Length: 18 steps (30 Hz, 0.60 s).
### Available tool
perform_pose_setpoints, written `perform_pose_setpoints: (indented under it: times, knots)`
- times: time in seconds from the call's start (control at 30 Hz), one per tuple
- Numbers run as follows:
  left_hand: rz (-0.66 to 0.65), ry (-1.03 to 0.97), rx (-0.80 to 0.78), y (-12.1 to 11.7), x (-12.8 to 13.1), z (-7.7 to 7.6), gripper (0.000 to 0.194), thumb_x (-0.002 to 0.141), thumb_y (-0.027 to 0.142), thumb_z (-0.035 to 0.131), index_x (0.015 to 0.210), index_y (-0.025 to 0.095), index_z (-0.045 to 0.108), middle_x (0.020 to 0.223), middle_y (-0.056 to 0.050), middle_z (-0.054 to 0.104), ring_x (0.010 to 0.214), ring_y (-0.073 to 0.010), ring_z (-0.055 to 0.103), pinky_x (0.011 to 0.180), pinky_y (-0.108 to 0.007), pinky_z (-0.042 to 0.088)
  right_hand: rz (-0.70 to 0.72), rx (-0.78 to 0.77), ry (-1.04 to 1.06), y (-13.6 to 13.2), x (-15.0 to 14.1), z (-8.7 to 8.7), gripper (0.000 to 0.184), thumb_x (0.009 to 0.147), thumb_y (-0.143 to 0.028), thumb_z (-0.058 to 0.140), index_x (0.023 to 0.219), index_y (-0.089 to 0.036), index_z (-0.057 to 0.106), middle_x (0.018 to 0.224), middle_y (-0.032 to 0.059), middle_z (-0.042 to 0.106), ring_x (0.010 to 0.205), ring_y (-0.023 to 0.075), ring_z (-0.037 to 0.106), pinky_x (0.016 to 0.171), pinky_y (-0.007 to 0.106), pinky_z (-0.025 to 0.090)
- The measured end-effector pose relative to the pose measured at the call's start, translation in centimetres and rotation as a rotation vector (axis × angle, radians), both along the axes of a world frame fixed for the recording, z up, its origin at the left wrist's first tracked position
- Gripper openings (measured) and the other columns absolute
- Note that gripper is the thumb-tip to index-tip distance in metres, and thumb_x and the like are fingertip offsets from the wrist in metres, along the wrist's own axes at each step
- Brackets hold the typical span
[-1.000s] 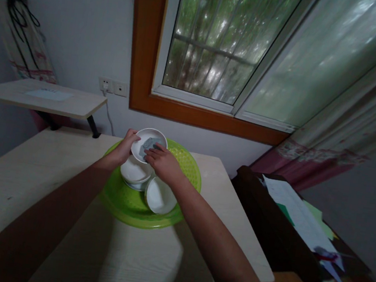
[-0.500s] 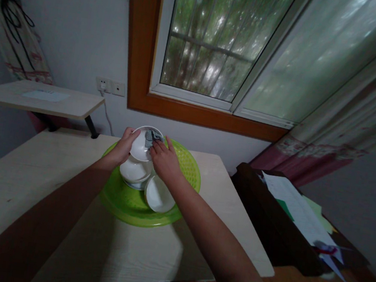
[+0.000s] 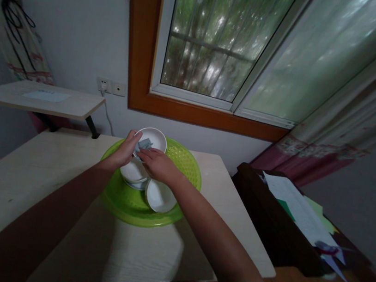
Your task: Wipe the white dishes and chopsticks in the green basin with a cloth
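Observation:
A white bowl [image 3: 158, 139] is tilted up over the far part of a green plastic basket [image 3: 142, 219], its inside facing me. My left hand [image 3: 125, 151] grips its left rim, thumb on the inner side. With my right hand [image 3: 157, 164] I press a grey-blue cloth [image 3: 144, 144] against the lower left of the bowl's inside; the fingers are closed on the cloth. Below, stacked white bowls [image 3: 134, 171] stand in the basket, partly covered by my right hand. Another white bowl [image 3: 159, 197] leans beside the stack, under my right wrist.
The basket stands on a pale wooden table [image 3: 72, 218] by the wall. A raised shelf [image 3: 40, 98] with a paper on it is at the left. Right of the table is a dark cabinet [image 3: 268, 217] with papers on top. The window [image 3: 216, 42] is behind.
My right hand and the cloth have moved left and down across the bowl's inside, from its right side to the lower left. The bowl has shifted slightly right.

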<state>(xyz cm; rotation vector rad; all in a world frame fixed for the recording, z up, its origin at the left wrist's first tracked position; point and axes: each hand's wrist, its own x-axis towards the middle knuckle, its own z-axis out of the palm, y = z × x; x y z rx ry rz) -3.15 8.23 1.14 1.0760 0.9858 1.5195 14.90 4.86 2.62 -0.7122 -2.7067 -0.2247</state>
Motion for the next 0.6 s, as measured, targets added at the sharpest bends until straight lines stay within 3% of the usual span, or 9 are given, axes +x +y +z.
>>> perform_pose_setpoints:
  times: [0.1,0.27,0.47,0.6]
  knots:
    - [-0.061,-0.031,-0.001,-0.1,0.5,0.2,0.030,0.089,0.051,0.074,0.100,0.026,0.061,0.090,0.000,0.069,0.086,-0.0194,0.069,0.074,-0.027,0.054,-0.024,-0.029,0.021,0.0,-0.1,-0.2,0.057,0.103,-0.018,0.067,0.158,-0.012,0.053,0.161,0.0235,0.057,0.144,0.0289,0.060,0.127,0.051,0.041]
    - [-0.115,-0.104,-0.033,-0.3,0.6,0.8,0.025,0.087,0.042,0.076,0.090,0.026,0.056,0.081,0.002,0.065,0.078,-0.0174,0.066,0.069,-0.025,0.052,-0.070,0.056,0.001,-0.2,-0.1,0.1,0.044,0.109,-0.014,0.054,0.152,-0.014,0.061,0.158,0.0197,0.061,0.140,0.0256,0.064,0.127,0.049,0.042]
    - [-0.080,-0.172,-0.055,-0.2,-0.2,1.3,0.040,0.079,0.042,0.081,0.086,0.026,0.045,0.076,0.005,0.056,0.071,-0.0156,0.062,0.065,-0.025,0.048,-0.019,0.147,-0.056,-0.1,0.4,0.7,0.027,0.110,-0.016,0.057,0.130,-0.017,0.075,0.145,0.0134,0.073,0.134,0.0251,0.069,0.128,0.051,0.039]
    - [-0.094,-0.194,-0.018,-0.3,-0.7,1.8,0.040,0.078,0.044,0.081,0.095,0.025,0.051,0.082,0.004,0.059,0.075,-0.0167,0.063,0.066,-0.026,0.050,-0.080,0.209,-0.078,-0.2,0.7,1.4,0.020,0.108,-0.015,0.059,0.114,-0.015,0.078,0.128,0.0130,0.079,0.121,0.0252,0.073,0.131,0.050,0.034]
